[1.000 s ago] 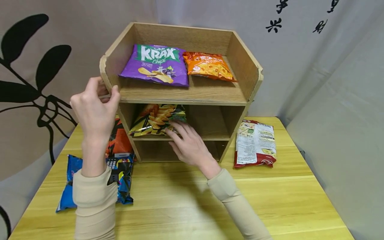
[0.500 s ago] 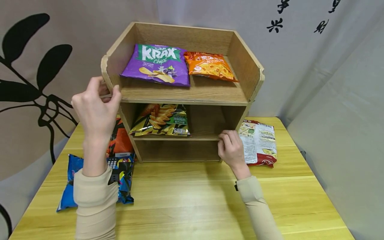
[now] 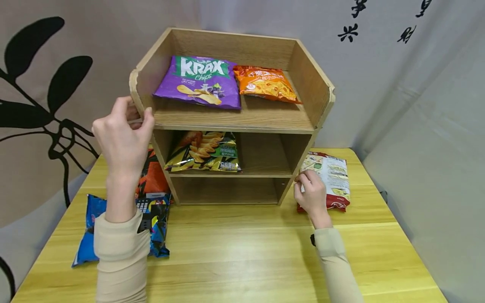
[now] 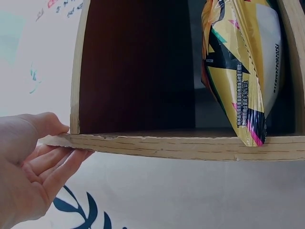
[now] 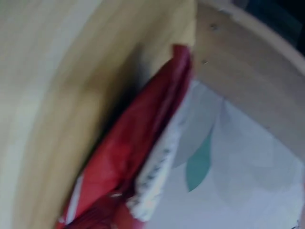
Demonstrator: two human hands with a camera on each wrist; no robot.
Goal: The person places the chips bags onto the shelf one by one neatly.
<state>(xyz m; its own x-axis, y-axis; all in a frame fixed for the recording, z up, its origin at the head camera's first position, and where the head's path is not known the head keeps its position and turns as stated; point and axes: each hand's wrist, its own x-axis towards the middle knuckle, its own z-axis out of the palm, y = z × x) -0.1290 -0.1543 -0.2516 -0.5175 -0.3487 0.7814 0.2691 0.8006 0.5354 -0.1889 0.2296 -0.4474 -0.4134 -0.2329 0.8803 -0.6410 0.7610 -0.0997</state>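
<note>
My left hand pinches the front edge of the left side panel of a small three-level wooden shelf. The left wrist view shows the thumb on one face of that panel and the fingers behind it. At the shelf's right foot, my right hand has loosely curled fingers over the left edge of a red and white chip bag lying on the table. Nothing shows between those fingers. The blurred right wrist view holds the bag's red end, without the hand.
Purple Krax chips and a small orange snack bag lie on the top level. A gold-black chip bag is at the middle level's left. Left of the shelf are blue and red-black bags on the wooden table.
My right hand has left the gold-black bag on the middle level, passed the shelf's lower right edge and come right to the red and white bag. The left hand keeps its grip.
</note>
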